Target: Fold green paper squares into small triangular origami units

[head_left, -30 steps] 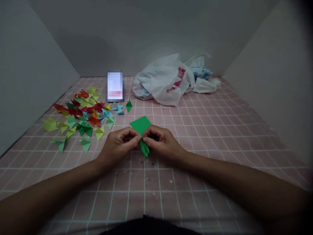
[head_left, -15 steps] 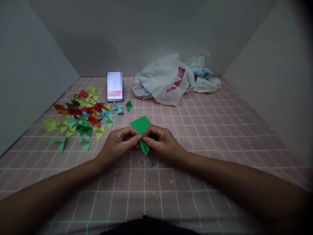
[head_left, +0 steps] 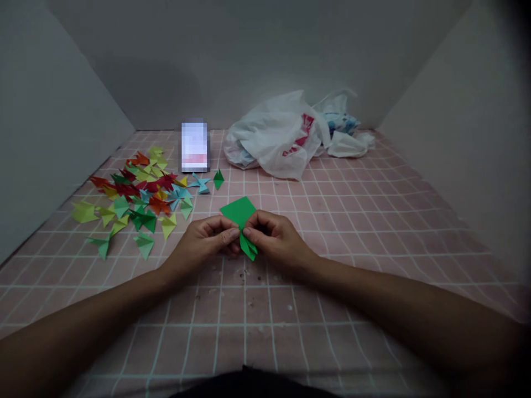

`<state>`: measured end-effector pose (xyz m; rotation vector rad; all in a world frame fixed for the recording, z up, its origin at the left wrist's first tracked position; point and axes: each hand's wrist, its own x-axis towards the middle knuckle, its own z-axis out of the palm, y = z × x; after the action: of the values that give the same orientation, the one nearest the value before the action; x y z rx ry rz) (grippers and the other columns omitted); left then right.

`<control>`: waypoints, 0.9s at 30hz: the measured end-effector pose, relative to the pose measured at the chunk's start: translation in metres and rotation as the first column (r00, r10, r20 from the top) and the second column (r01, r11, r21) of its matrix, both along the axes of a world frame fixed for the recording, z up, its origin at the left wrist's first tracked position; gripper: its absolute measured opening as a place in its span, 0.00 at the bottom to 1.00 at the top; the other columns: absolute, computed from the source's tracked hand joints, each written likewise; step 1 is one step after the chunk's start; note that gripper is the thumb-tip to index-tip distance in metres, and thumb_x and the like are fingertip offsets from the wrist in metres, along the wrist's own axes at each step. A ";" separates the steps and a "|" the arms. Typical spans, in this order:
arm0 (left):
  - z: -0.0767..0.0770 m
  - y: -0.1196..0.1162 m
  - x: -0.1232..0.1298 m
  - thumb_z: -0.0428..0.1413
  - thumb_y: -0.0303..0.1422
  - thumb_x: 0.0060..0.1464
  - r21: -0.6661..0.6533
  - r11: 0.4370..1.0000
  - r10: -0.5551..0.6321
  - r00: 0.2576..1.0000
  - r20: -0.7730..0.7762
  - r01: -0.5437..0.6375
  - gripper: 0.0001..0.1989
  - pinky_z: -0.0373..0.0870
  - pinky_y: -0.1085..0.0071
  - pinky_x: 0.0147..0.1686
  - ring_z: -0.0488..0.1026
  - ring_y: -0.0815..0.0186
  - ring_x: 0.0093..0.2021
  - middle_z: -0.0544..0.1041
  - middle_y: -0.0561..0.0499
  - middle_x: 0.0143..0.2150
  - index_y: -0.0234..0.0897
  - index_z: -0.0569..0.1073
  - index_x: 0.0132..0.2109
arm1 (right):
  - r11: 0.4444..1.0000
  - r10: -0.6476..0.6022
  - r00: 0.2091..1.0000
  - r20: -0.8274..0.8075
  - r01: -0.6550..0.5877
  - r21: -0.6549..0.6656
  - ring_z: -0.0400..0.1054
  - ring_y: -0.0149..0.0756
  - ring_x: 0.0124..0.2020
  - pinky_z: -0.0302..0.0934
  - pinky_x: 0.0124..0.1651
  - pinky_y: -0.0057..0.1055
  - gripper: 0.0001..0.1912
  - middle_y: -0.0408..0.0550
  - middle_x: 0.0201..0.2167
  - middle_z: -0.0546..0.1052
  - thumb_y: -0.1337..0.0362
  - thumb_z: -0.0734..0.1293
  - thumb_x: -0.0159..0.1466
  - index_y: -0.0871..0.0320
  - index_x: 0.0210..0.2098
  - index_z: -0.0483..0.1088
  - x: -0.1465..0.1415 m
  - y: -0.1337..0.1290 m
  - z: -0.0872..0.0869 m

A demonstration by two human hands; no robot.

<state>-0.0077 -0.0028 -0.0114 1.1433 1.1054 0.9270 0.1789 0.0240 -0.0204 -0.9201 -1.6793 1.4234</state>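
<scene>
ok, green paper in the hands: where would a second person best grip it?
Probably the far corner of the green paper, pinched lightly from the far side. That end spreads in a broad, uncovered panel, while the left hand and right hand pinch its middle and narrow folds point toward the wearer.

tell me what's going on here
Someone's left-hand grip and right-hand grip together pinch a folded green paper around its middle, where it narrows. Folded pieces in several colours lie spread off to the left on the pink gridded surface. A lit screen and a white plastic bag are farther back.
</scene>
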 end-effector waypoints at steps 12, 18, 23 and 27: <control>-0.001 0.000 0.000 0.65 0.35 0.54 -0.062 0.998 0.007 0.999 0.048 -0.004 0.08 0.76 0.79 0.31 0.77 0.73 0.27 0.78 0.54 0.26 0.34 0.78 0.33 | 0.999 -0.016 1.000 0.023 0.015 0.033 0.60 0.30 0.28 0.55 0.32 0.29 0.08 0.41 0.25 0.68 0.63 0.65 0.62 0.58 0.27 0.66 -0.001 -0.001 0.001; -0.001 0.001 0.000 0.65 0.35 0.54 -0.066 0.998 0.003 0.999 0.043 0.000 0.08 0.76 0.78 0.31 0.76 0.72 0.27 0.78 0.54 0.26 0.34 0.78 0.33 | 0.999 -0.010 0.999 0.031 0.009 0.040 0.61 0.30 0.29 0.55 0.32 0.29 0.08 0.41 0.25 0.68 0.62 0.65 0.62 0.57 0.27 0.65 0.000 0.000 0.000; 0.001 -0.001 0.001 0.66 0.34 0.52 -0.082 0.996 0.028 0.999 0.029 -0.026 0.08 0.75 0.78 0.30 0.76 0.72 0.27 0.78 0.55 0.26 0.34 0.77 0.33 | 0.999 -0.016 0.999 0.041 0.014 0.046 0.61 0.31 0.29 0.55 0.32 0.29 0.08 0.41 0.25 0.68 0.62 0.64 0.62 0.57 0.27 0.65 -0.001 -0.001 0.000; 0.002 -0.001 0.002 0.66 0.34 0.51 -0.093 0.995 0.037 0.999 0.031 -0.034 0.08 0.75 0.78 0.30 0.76 0.73 0.26 0.78 0.55 0.27 0.34 0.77 0.33 | 0.999 -0.003 1.000 0.021 0.002 0.033 0.61 0.30 0.28 0.56 0.32 0.29 0.08 0.41 0.25 0.68 0.62 0.65 0.62 0.57 0.27 0.65 -0.001 -0.001 0.000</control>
<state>-0.0059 -0.0039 -0.0095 1.0330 1.1341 0.9098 0.1777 0.0226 -0.0206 -0.9216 -1.7120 1.3849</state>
